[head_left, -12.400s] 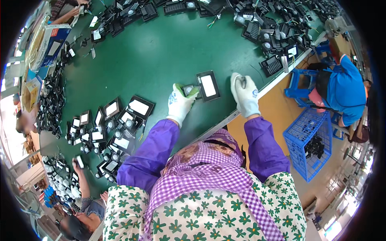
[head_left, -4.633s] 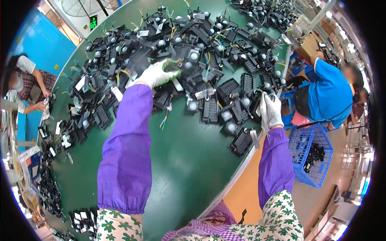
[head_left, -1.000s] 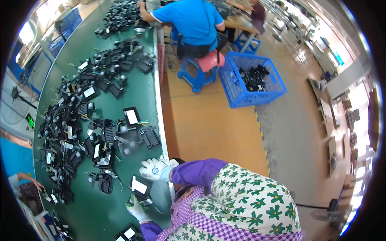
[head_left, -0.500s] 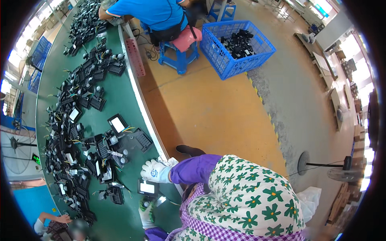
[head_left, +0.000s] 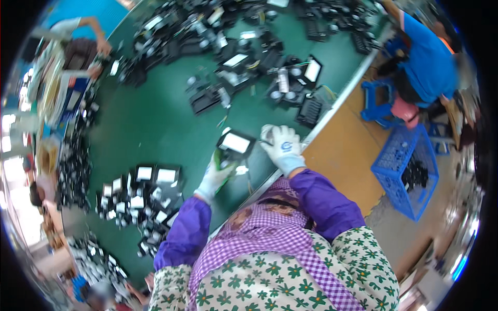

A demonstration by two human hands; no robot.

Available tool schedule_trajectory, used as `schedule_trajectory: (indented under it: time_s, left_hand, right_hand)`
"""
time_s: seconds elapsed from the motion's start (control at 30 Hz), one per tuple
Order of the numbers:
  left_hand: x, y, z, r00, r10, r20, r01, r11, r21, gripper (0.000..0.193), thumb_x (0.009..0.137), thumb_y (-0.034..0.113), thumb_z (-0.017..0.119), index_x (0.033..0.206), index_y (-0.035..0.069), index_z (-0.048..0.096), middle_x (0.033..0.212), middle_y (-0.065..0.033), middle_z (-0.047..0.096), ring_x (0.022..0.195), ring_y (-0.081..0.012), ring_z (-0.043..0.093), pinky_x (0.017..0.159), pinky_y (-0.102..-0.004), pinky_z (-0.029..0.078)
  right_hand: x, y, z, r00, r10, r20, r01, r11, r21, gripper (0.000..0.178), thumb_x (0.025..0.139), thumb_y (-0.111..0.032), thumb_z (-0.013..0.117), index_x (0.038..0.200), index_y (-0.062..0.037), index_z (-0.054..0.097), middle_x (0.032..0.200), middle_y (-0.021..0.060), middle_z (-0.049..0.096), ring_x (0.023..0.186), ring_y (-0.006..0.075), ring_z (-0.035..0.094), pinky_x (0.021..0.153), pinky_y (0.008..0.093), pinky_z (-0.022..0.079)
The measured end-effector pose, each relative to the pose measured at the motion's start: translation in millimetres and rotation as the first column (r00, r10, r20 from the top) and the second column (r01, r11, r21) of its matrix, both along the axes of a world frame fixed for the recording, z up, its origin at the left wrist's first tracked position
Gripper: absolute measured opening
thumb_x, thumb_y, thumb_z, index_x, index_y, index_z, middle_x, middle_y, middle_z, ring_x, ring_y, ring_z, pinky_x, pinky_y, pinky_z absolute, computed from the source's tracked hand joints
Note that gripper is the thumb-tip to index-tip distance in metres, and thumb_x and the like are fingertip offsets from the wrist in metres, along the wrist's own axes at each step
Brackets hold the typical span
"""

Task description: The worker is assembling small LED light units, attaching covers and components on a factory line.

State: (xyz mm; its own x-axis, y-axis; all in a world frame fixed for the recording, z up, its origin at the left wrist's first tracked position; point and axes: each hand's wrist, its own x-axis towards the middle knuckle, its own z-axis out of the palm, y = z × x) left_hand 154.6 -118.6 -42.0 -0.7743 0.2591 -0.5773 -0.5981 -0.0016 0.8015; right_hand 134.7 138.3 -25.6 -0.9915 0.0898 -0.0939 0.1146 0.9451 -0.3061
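A black floodlight (head_left: 236, 144) with a white panel and a small sensor part is tilted above the green table. My left hand (head_left: 213, 176), in a white and green glove, is closed on its near left side. To the right of the lamp, my right hand (head_left: 282, 146), in a white glove with blue print, is apart from it, over the table's edge. Its fingers are bent in toward the thumb; whatever may be between them is hidden. Wires (head_left: 223, 122) in several colours lie just beyond the lamp.
Piles of similar black floodlights (head_left: 207, 33) cover the far side of the table (head_left: 155, 111). More lie in a cluster (head_left: 137, 199) on the left. A co-worker in blue (head_left: 423, 57) sits at the right by a blue crate (head_left: 402, 166); another person's hand (head_left: 104, 47) reaches in far left.
The whole view has turned to the left, so table and crate appear shifted round. The floodlight between my hands is now lifted at a tilt in my left hand; my right hand stays beside it.
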Motion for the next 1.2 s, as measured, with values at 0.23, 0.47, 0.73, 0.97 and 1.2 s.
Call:
schedule_trajectory:
  time_s: [0.23, 0.47, 0.73, 0.97, 1.2]
  left_hand:
    - [-6.7, 17.3, 16.7, 0.989, 0.088, 0.115, -0.119, 0.948, 0.295, 0.078, 0.091, -0.001, 0.067, 0.152, 0.015, 0.022, 0.115, -0.0100, 0.059, 0.089, -0.0172, 0.066, 0.070, -0.0346, 0.060]
    - [13.5, 42.6, -7.2, 0.992, 0.127, 0.007, -0.128, 0.991, 0.029, 0.082, 0.089, 0.005, 0.070, 0.153, 0.014, 0.019, 0.115, -0.0077, 0.058, 0.092, -0.0144, 0.061, 0.070, -0.0296, 0.055]
    - [9.3, 38.4, -8.1, 0.997, 0.058, 0.052, -0.059, 0.998, 0.024, 0.099, 0.086, 0.001, 0.070, 0.157, 0.019, 0.003, 0.112, -0.0118, 0.057, 0.083, -0.0169, 0.063, 0.058, -0.0297, 0.056]
    - [-8.3, 31.2, -11.7, 0.987, -0.117, -0.112, 0.122, 0.992, 0.034, 0.103, 0.079, 0.003, 0.074, 0.159, 0.015, 0.010, 0.126, -0.0102, 0.057, 0.090, -0.0136, 0.060, 0.063, -0.0295, 0.056]
    - [-15.2, 30.3, -1.5, 0.987, -0.161, -0.001, 0.160, 0.984, -0.073, 0.107, 0.076, 0.008, 0.079, 0.159, 0.007, 0.012, 0.132, -0.0121, 0.054, 0.109, -0.0181, 0.056, 0.093, -0.0306, 0.051]
  right_hand:
    - [-19.8, 7.4, -27.6, 0.999, 0.019, 0.048, -0.021, 0.999, 0.040, 0.027, 0.085, -0.033, 0.067, 0.105, -0.0158, 0.063, 0.104, 0.0125, 0.062, 0.100, 0.0338, 0.061, 0.078, 0.0492, 0.051]
    - [-0.9, -40.6, 10.9, 0.986, 0.156, 0.065, -0.148, 0.983, -0.109, 0.023, 0.090, -0.033, 0.060, 0.102, -0.0141, 0.064, 0.093, 0.0166, 0.066, 0.091, 0.0379, 0.066, 0.080, 0.0492, 0.054]
    - [-59.8, -36.8, -9.1, 0.966, 0.022, 0.256, -0.017, 1.000, -0.022, 0.023, 0.093, -0.031, 0.057, 0.097, -0.0094, 0.063, 0.093, 0.0144, 0.068, 0.089, 0.0345, 0.066, 0.079, 0.0479, 0.054]
    - [-12.2, -19.3, 6.1, 0.958, 0.165, 0.236, -0.152, 0.986, -0.072, 0.022, 0.092, -0.029, 0.058, 0.105, -0.0137, 0.065, 0.099, 0.0129, 0.068, 0.095, 0.0342, 0.066, 0.084, 0.0464, 0.052]
    - [-87.9, -72.6, 11.2, 0.953, 0.256, 0.161, -0.243, 0.965, -0.095, 0.027, 0.093, -0.031, 0.054, 0.093, -0.0081, 0.068, 0.094, 0.0178, 0.071, 0.089, 0.0363, 0.069, 0.081, 0.0456, 0.054]
